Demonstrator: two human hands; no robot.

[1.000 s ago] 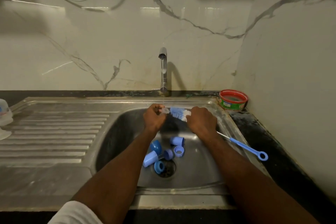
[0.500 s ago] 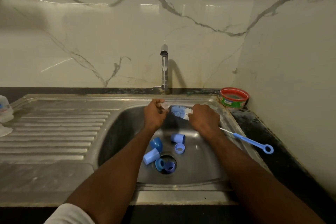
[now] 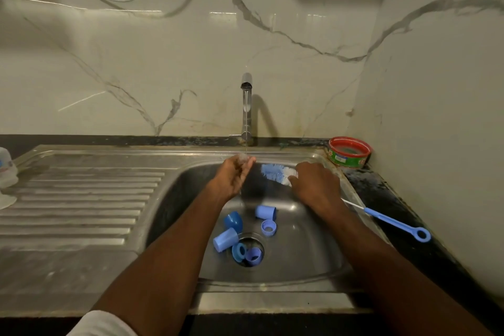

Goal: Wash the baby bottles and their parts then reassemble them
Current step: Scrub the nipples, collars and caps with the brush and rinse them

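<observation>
The fingers (image 3: 246,162) of the left hand (image 3: 234,175) curl around a small pale part (image 3: 242,156), which sits right under the thin stream (image 3: 246,128) falling from the tap (image 3: 246,106); what the part is cannot be told, since it is mostly hidden in the grip. The right hand (image 3: 313,185) is closed around the brush (image 3: 278,173) just behind its bristles, with the blue-and-white head sticking out toward the left hand but apart from it. The thin white stem comes out behind the right wrist, and the blue handle (image 3: 392,222) with its ring end lies over the dark counter (image 3: 387,199) to the right of the sink (image 3: 313,267). Both hands are held over the back of the basin. Below them, on the basin floor, lie the blue pieces: a cap (image 3: 233,221) on its side, a cup (image 3: 225,239) just beside it, another cup (image 3: 266,212) nearer the right forearm, and a ring (image 3: 269,227) next to that one. Two more rings (image 3: 249,252) rest together in the drain opening. On the ribbed drainboard (image 3: 81,199) at the far left stands a clear bottle (image 3: 7,169), cut off by the frame edge. A red-rimmed tub (image 3: 350,151) sits in the back right corner against the marble wall (image 3: 163,63).
</observation>
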